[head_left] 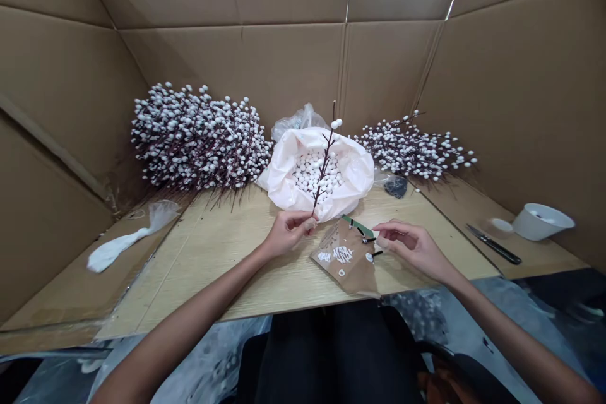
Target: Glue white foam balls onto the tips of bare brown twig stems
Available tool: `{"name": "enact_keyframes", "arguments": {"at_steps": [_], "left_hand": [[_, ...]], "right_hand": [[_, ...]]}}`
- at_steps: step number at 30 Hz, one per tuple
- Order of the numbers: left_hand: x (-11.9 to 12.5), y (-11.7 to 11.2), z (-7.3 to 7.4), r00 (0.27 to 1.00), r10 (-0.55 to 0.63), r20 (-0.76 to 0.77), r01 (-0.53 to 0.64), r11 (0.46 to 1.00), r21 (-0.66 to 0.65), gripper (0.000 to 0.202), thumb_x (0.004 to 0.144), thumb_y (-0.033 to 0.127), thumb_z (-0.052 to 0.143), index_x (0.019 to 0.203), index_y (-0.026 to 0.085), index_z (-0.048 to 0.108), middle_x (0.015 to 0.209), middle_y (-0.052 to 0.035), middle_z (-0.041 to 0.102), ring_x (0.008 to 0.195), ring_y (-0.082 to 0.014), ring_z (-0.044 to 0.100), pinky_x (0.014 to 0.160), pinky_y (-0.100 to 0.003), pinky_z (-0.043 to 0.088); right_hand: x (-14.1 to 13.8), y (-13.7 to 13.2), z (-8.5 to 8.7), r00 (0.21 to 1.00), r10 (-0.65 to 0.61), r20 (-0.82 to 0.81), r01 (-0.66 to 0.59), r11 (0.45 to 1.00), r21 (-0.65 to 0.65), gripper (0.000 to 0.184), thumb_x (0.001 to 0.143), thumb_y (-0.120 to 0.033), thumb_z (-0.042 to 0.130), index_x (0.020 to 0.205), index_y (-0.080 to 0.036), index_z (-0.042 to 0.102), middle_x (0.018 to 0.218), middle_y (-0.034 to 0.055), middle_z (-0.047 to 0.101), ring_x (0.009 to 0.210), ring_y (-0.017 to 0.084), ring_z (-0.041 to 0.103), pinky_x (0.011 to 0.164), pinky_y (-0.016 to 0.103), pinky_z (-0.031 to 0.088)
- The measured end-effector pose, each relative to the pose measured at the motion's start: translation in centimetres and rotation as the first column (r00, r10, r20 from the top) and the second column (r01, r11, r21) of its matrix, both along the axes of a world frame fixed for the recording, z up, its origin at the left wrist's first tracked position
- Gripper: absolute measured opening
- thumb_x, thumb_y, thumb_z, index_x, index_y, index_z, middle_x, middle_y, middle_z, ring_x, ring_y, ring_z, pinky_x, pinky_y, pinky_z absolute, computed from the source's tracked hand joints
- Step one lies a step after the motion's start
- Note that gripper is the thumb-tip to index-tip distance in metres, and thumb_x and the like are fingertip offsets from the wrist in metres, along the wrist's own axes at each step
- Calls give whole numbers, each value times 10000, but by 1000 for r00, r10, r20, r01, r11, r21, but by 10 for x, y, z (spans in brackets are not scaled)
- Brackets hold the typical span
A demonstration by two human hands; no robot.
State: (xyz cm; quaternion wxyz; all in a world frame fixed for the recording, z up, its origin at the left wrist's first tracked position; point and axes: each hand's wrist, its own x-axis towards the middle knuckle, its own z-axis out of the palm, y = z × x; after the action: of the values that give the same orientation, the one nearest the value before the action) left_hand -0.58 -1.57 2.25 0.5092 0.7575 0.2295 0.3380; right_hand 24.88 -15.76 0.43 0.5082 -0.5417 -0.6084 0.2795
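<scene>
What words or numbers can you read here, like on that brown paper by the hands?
Brown paper sheet: white marks, too blurred to read.
Green strip at the sheet's edge: too small to read.
White bowl, black-handled knife and cardboard wall: no words or numbers can be seen.
So nothing here can be read.

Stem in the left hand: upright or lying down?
Upright: the left hand grips the budded stem near its base, and the tip points up.
</scene>
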Motion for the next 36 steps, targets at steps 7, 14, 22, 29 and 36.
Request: {"name": "enact_keyframes", "arguments": {"at_steps": [7, 14, 22, 29, 36], "left_hand": [[7, -20, 21, 996, 9, 85, -1, 996, -93, 380, 740, 469, 717, 803, 95, 704, 584, -24, 626, 529, -104, 538, 555, -225, 459], [12, -32, 36, 986, 71, 151, -64, 996, -54, 368, 738, 465, 716, 716, 98, 709, 584, -40, 642, 544, -119, 560, 559, -234, 472], [2, -26, 67, 993, 85, -81, -89, 995, -39, 246, 709, 353, 745, 741, 109, 740, 700, -57, 716, 631, -150, 617, 596, -237, 470], [9, -10, 93, 956, 234, 177, -187, 951, -246, 290, 576, 250, 830, 827, 128, 751, 804, -62, 739, 745, -160, 658, 727, -266, 514], [32, 1, 98, 915, 248, 318, -184, 959, -217, 180, 589, 239, 808, 695, 120, 723, 643, -19, 666, 605, -115, 590, 613, -249, 474]], "right_hand": [[-54, 33, 50, 988, 119, -103, -118, 993, 14, 370, 793, -413, 670, 1067, -167, 701, 934, 89, 719, 863, 204, 676, 776, 351, 562], [-91, 63, 59, 976, 122, -179, -91, 981, 170, 253, 793, -381, 669, 890, -161, 746, 920, 88, 700, 854, 196, 656, 740, 311, 535], [-95, 78, 65, 947, 46, -317, 9, 985, 173, 288, 686, -437, 738, 723, -152, 729, 785, 82, 703, 738, 196, 626, 665, 303, 489], [-99, 84, 65, 928, 136, -348, -84, 983, 160, 308, 691, -460, 740, 688, -154, 709, 642, 26, 630, 655, 153, 550, 629, 282, 449], [-85, 102, 72, 951, 147, -272, -99, 978, 182, 383, 738, -507, 687, 842, -142, 735, 770, 56, 698, 704, 164, 610, 680, 305, 500]]}}
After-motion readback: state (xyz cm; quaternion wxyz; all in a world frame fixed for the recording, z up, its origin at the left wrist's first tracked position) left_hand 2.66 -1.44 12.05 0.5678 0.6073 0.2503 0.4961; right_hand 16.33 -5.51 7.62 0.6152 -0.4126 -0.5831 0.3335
